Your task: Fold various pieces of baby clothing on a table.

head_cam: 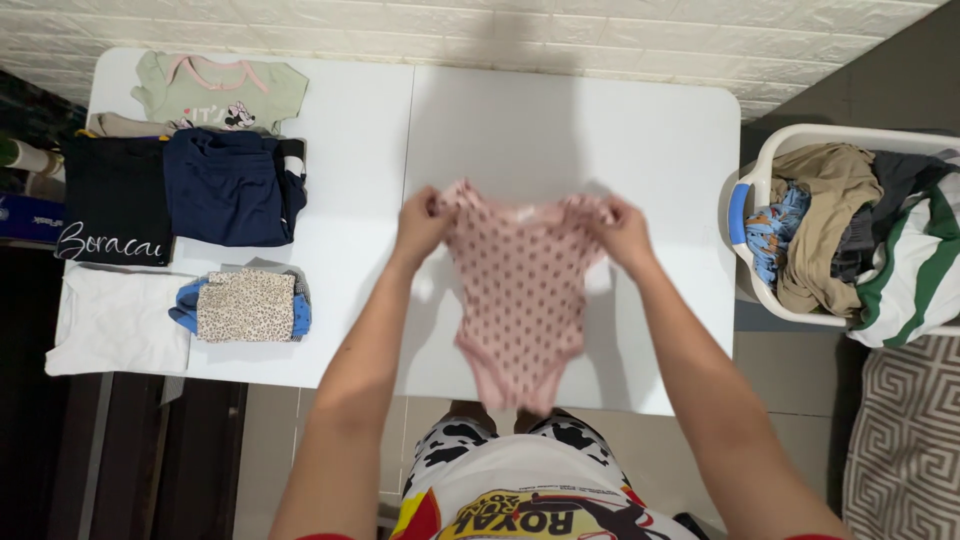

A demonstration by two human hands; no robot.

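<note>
Above the near half of the white table (560, 120), both hands pinch one garment. Left hand (420, 228): fingers closed on the left shoulder of a pink baby bodysuit (520, 290) with dark dots. Right hand (625, 235): fingers closed on the right shoulder of the same piece. Bodysuit: held up spread between the two hands, hanging down toward the table's near edge, its crotch end slightly blurred and reaching just past that edge.

Table, left side, folded items in order from the far left corner: pale green baby top (222, 92) with pink neckline trim, lying flat; navy folded garment (230, 187) just nearer; black folded garment (115, 200) with white lettering, touching the navy one at the left edge; white folded cloth (115, 320) at the near left corner, overhanging the edge; small leopard-print folded piece (247, 305) on top of a blue item, just beside the white cloth.

Off the table's right edge: white laundry basket (790, 140) holding unfolded clothes, among them a tan garment (830, 215) and a green-and-white striped one (915, 270).
</note>
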